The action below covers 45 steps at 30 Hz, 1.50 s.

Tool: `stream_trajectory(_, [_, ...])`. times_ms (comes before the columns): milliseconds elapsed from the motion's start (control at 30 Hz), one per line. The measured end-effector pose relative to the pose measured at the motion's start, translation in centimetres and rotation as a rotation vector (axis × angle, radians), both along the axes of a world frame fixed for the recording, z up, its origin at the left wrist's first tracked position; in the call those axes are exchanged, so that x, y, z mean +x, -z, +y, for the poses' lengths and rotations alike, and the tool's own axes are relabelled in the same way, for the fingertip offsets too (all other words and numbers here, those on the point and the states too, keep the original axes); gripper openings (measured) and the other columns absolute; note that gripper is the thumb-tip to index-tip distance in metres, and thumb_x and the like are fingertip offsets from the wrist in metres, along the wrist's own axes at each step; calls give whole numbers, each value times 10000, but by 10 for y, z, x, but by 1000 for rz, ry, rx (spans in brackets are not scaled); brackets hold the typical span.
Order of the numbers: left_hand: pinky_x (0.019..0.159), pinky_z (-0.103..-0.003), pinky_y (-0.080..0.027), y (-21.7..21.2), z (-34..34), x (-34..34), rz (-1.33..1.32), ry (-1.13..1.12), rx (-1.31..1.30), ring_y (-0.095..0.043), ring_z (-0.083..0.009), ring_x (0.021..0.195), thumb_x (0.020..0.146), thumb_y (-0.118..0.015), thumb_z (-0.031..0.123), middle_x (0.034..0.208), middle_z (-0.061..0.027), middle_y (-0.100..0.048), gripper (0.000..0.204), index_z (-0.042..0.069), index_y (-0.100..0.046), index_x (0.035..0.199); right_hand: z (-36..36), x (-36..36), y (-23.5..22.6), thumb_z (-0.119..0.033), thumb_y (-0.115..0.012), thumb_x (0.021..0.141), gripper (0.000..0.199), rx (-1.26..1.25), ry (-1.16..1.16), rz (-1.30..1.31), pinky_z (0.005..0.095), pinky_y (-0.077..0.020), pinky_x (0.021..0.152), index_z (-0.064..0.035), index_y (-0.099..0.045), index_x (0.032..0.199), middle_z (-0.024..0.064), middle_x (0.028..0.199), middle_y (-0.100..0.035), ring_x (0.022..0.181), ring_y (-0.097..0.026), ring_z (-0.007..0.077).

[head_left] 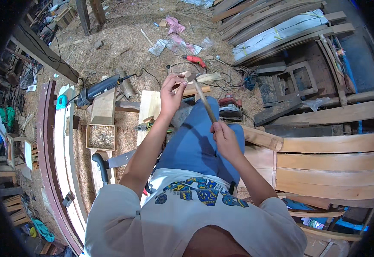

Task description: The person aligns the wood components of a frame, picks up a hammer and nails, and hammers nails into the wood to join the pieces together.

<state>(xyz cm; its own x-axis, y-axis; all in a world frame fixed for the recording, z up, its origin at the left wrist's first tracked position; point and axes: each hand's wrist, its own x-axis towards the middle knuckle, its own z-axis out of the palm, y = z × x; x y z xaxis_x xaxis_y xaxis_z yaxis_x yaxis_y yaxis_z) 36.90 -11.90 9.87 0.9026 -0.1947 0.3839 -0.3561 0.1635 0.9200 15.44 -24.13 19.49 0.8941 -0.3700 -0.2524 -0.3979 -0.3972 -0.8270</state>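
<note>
My right hand (pixel 224 136) is wrapped round the lower end of a hammer's wooden handle (pixel 205 103). The hammer's dark head (pixel 191 77) is up beside the fingers of my left hand (pixel 172 92). Those fingers are curled with the thumb toward the index finger; whatever is between them is too small to make out. Just beyond the hammer head lies a pale wood block (pixel 209 78). Pliers (pixel 144 126) with yellow-green on them rest by my left forearm on a light board (pixel 149 105).
Left of me are a blue-black power tool (pixel 97 91), a sawdust-filled wooden box (pixel 101 136) and a handsaw (pixel 120 160). A red drill (pixel 196 61) lies ahead among cables. A red circular saw (pixel 230 106) is by my knee; curved wooden slats (pixel 330 162) fill the right.
</note>
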Motion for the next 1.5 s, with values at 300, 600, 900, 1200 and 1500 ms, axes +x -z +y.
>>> stream_trajectory(300, [917, -311, -562, 9, -2, 1, 53, 67, -66, -644, -199, 1126, 951, -696, 18, 1225, -118, -628, 78, 0, -684, 1026, 5, 9, -12, -313, -450, 1108, 388, -84, -13, -40, 431, -491, 691, 11, -588, 945, 205, 771, -621, 727, -632, 387])
stream_trajectory(600, [871, -289, -569, 23, -2, 2, 36, 69, -60, -641, -181, 1113, 963, -690, 20, 1224, -103, -617, 77, 1, -679, 1037, 14, 12, -18, -334, -448, 1105, 408, -100, -4, 33, 467, -489, 698, 8, -593, 937, 233, 795, -644, 776, -656, 424])
stream_trajectory(900, [784, -265, -566, 12, -4, 3, 8, 16, -46, -644, -166, 1066, 952, -711, 39, 1211, -84, -633, 70, 27, -688, 1017, 14, 14, -17, -338, -450, 1105, 412, -103, 15, -27, 471, -485, 693, 6, -591, 927, 229, 770, -632, 753, -645, 422])
stream_trajectory(1200, [864, -286, -567, 8, -4, 1, 86, 42, -81, -647, -178, 1106, 941, -709, 10, 1205, -104, -635, 72, 5, -688, 1010, 10, 14, -8, -334, -467, 1101, 403, -92, 30, 8, 450, -483, 667, 6, -584, 917, 217, 734, -615, 701, -640, 380])
stream_trajectory(1500, [938, -295, -570, 5, -3, 1, 81, 55, -60, -653, -188, 1115, 937, -699, -25, 1214, -115, -624, 83, -9, -680, 1017, 6, 14, -6, -334, -461, 1101, 412, -103, 26, -27, 457, -478, 658, 8, -591, 911, 229, 742, -624, 713, -639, 412])
